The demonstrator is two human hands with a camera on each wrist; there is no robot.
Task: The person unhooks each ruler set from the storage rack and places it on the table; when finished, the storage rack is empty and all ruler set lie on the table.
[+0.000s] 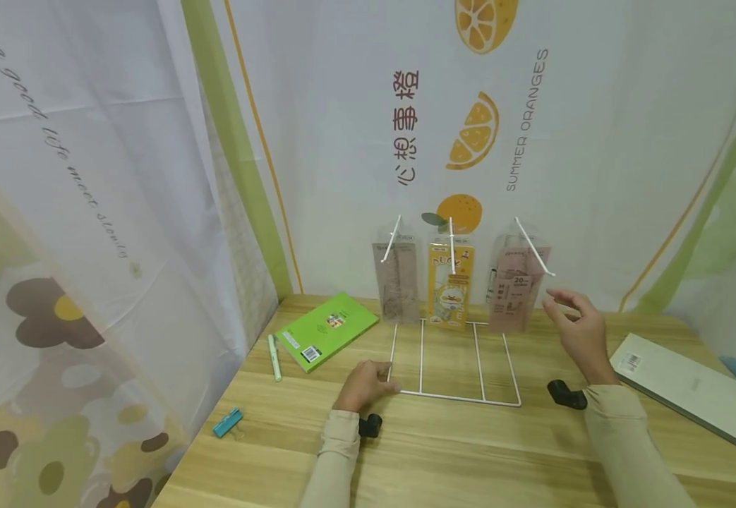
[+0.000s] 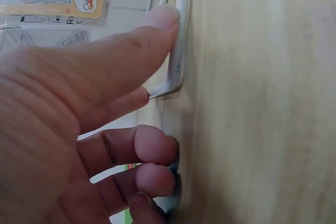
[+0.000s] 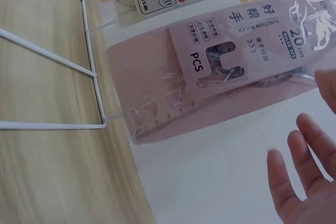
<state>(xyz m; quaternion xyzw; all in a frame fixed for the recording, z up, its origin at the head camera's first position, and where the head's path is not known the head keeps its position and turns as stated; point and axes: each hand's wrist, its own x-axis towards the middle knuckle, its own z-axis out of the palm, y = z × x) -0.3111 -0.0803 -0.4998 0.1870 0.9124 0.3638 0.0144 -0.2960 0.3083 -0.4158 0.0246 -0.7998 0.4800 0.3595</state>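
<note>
A white wire display rack stands on the table with three hooks. My left hand pinches its near left corner, thumb on the wire. Off the right hook hangs a pink ruler set pack, labelled 20 cm in the right wrist view. A yellow duck pack hangs in the middle, and a greyish-pink pack on the left hook. Just right of the ruler set my right hand hovers with fingers loosely bent and apart, holding nothing.
Left of the rack lie a green book, a pale green pen and a blue binder clip. A pale grey-green box-like book lies at the right. Behind the table hangs a printed curtain.
</note>
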